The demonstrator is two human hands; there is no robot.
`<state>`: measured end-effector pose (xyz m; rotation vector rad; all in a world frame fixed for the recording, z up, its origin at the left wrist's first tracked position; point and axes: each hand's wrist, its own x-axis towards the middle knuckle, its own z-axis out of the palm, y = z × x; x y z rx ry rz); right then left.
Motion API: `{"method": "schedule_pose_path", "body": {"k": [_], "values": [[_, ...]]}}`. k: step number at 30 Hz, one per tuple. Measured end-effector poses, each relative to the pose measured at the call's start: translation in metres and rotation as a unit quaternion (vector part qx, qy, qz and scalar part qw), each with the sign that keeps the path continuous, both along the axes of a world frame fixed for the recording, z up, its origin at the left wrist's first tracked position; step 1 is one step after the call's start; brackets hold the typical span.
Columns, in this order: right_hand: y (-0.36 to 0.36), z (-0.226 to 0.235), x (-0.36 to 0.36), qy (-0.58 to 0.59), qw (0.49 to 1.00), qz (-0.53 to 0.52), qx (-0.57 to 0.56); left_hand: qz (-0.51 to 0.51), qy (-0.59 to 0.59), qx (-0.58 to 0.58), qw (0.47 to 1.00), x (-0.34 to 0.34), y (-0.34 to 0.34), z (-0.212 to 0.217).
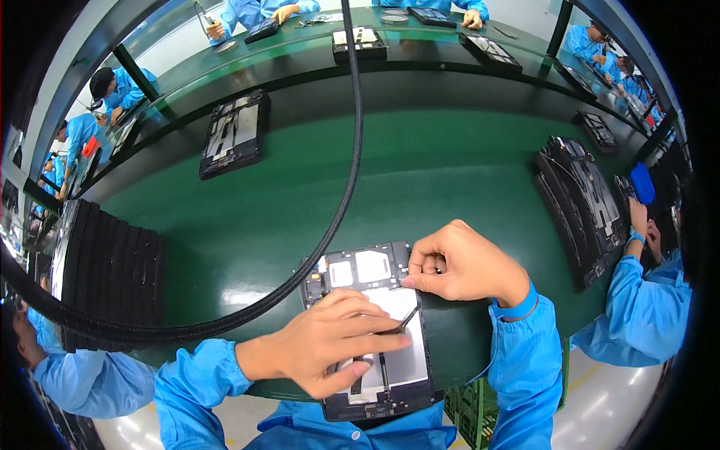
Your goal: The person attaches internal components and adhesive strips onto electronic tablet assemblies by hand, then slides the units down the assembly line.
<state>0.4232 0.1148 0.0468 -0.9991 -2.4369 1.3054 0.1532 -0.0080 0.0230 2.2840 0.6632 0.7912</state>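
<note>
An opened tablet (373, 266), with its boards and silver battery exposed, lies in front of me on the green table (420, 202). My left hand (341, 341) rests across its middle, palm down, with the fingers stretched out and apart. By those fingertips a thin black strip (409, 317) slants over the battery. At the upper right edge of the tablet, my right hand (466, 262) is closed, thumb and forefinger pinched together. Whatever sits in that pinch is hidden or too small to name. A blue band (519, 304) circles my right wrist.
A thick black cable (355, 135) hangs across the view. Stacked black tablets or trays (109, 270) stand left; more open tablets (581, 202) are piled right. Another open tablet (234, 133) lies at the far left. A co-worker's hand (637, 217) works at right.
</note>
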Motion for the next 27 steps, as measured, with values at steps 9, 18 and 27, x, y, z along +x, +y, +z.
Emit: {"method": "schedule_pose_path", "body": {"k": [9, 18, 27], "values": [[0.006, -0.011, 0.003, 0.027, 0.996, 0.012, -0.087, 0.166, 0.063, 0.074, 0.981, 0.028, -0.017, 0.000], [0.007, -0.015, 0.005, 0.037, 0.994, 0.012, -0.105, 0.193, 0.129, 0.166, 0.958, 0.037, -0.012, -0.010], [0.008, -0.014, 0.005, 0.041, 0.995, 0.019, -0.092, 0.175, 0.107, 0.154, 0.967, 0.041, -0.008, -0.010]]}}
